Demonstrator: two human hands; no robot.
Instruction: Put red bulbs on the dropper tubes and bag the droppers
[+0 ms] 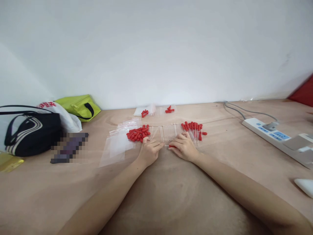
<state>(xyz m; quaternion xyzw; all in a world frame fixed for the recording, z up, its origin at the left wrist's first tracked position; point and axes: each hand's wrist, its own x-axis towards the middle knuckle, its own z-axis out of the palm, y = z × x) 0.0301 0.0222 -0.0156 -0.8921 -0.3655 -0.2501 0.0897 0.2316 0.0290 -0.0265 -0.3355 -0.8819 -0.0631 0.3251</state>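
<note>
My right hand (184, 147) is closed, its fingers around a red rubber bulb (171, 147). From the bulb's left end a thin clear dropper tube (167, 145) points toward my left hand (150, 150), whose closed fingertips meet the tube. Just beyond my hands lies a row of clear dropper tubes (168, 132), side by side. To their left sits a heap of loose red bulbs (137, 133). On the right, several droppers with red bulbs fitted (193, 127) lie with their tubes toward me, partly hidden by my right hand.
Overlapping clear zip bags (114, 148) lie left of the bulbs. Two bags with red pieces (144, 113) rest near the wall. A black bag (34, 132), a green pouch (81, 107) and a blurred-out dark object (69, 148) are left; a power strip (269, 133) is right.
</note>
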